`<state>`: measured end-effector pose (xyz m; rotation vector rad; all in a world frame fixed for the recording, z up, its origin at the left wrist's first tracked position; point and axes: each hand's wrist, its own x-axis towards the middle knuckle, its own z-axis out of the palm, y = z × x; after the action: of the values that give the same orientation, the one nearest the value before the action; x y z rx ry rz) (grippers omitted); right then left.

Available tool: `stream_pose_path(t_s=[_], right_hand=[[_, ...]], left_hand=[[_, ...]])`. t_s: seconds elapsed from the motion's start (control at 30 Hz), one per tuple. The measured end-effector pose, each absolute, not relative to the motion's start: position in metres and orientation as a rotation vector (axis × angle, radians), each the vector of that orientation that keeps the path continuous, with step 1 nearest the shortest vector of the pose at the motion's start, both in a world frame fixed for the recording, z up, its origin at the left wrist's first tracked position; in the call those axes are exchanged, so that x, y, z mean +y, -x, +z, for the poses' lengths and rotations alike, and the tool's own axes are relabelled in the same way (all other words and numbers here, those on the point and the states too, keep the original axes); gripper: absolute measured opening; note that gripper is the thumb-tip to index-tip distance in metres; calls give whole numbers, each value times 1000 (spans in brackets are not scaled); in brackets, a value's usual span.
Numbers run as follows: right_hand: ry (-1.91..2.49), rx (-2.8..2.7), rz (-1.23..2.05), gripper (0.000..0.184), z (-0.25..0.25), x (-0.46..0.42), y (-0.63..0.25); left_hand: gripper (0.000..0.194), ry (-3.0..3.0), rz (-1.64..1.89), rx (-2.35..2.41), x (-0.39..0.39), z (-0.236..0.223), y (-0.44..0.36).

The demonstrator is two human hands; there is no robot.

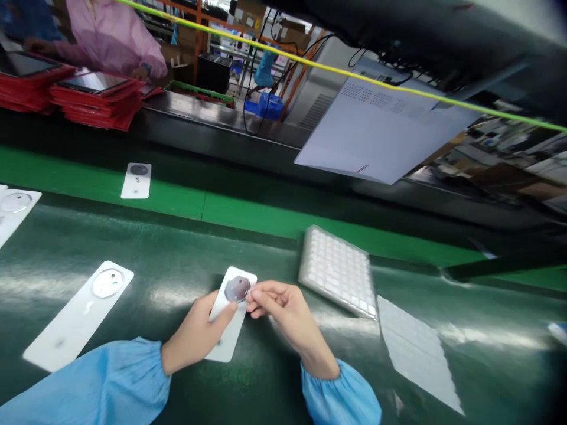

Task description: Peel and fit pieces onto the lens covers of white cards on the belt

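My left hand grips a white phone back cover by its side, thumb lying across its face just below a dark round camera plate. At the right rim of that plate, the fingertips of my right hand are pinched together. Whatever sits between them is too small to make out. Left of my hands, another white phone back cover lies at a slant on the green bench, with a shiny round plate near its top.
Right of my hands are a tray of small white pieces and a white sheet. A phone cover lies on the green strip beyond. Overhead run a yellow cord and a hanging paper. A person in pink stands behind red stacks.
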<state>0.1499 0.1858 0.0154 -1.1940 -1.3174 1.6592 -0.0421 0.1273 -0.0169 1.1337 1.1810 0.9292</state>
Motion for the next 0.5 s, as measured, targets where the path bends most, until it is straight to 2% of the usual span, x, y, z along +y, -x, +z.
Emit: stream_pose_path(t_s=[0.03,0.13,0.17,0.3,0.5], right_hand=[[1157,-1262,1721,37,12,179,-143],[1123,-1161,1784,32,6,169,-133],[1121,-1139,1793,32,5,169,-132],[1112,-1120,1784,33,4,169,-133],[1142,-1278,1675,31,4,163,-135]], left_hand=[[46,-1158,989,1194,129,-16,44],[77,-1193,1084,1204,132,-14,49],[75,-1226,1083,1207,133,-12,50],[23,-1408,1089,1230,134,-8,50],[19,-1414,1135,1196,137,-2,50]])
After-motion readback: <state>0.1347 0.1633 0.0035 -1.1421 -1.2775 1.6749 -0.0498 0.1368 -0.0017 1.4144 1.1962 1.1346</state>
